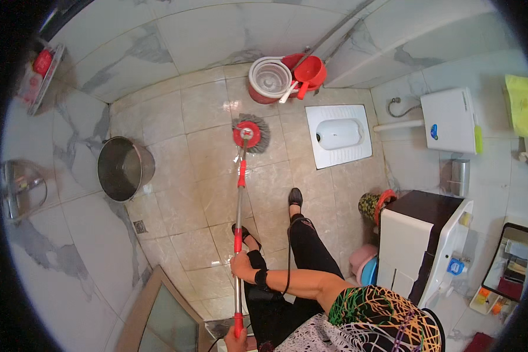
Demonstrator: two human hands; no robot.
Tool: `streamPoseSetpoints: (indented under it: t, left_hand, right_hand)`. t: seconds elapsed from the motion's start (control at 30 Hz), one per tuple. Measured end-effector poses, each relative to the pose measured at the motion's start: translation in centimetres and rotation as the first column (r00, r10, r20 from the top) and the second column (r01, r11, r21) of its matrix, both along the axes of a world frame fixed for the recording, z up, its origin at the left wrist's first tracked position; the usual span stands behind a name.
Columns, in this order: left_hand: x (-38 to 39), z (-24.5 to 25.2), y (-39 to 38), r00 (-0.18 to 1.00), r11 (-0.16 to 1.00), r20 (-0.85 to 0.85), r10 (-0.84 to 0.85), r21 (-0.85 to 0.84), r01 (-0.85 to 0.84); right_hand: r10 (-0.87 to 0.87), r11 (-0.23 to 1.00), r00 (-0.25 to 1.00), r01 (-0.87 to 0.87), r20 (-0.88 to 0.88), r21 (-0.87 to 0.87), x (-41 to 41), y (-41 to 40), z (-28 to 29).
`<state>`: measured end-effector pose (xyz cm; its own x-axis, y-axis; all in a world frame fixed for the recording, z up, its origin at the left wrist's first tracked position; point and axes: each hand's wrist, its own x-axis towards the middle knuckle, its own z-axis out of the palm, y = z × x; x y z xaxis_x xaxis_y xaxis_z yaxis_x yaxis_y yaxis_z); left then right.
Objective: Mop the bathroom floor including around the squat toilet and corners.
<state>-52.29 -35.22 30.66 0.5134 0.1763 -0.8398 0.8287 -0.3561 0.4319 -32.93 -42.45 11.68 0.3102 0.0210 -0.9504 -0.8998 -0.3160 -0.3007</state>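
A spin mop with a red and steel handle stretches away from me across the floor. Its round red head with a grey string fringe rests flat on the tiles. My right hand is wrapped around the handle just below a red collar, with a black band on that wrist. Lower down, at the bottom edge of the view, my left hand grips the red end grip; part of this hand is cut off by the frame.
A metal bucket stands by the left wall, near a floor drain. Beyond the mop are a red mop bucket with a white basket and a red dipper. A squat toilet lies right. A washing machine stands nearer.
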Motion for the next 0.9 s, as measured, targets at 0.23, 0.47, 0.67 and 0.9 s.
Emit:
streamPoseSetpoints:
  t: [0.23, 0.47, 0.67, 0.9]
  left_hand:
    - [16.6, -3.7, -7.9, 0.922, 0.904, -0.189, 0.337, -0.21, -0.373]
    - [30.1, -4.9, -9.7, 0.831, 0.844, -0.29, 0.475, -0.117, -0.523]
    - [31.6, -8.3, -12.2, 0.873, 0.896, -0.249, 0.419, -0.045, -0.442]
    - [21.8, -10.8, -8.0, 0.965, 0.98, -0.175, 0.196, 0.07, -0.186]
  right_hand:
    - [-0.02, 0.997, 0.912, 0.05, 0.409, -0.063, 14.2, -6.3, -8.2]
    - [0.135, 0.976, 0.757, -0.212, 0.64, 0.044, 33.2, -13.9, -12.9]
    - [-0.377, 0.874, 0.679, 0.486, 0.629, -0.001, 51.2, -32.2, -25.8]
    - [-0.754, 0.651, 0.565, 0.707, 0.335, 0.275, 62.6, -39.8, -29.9]
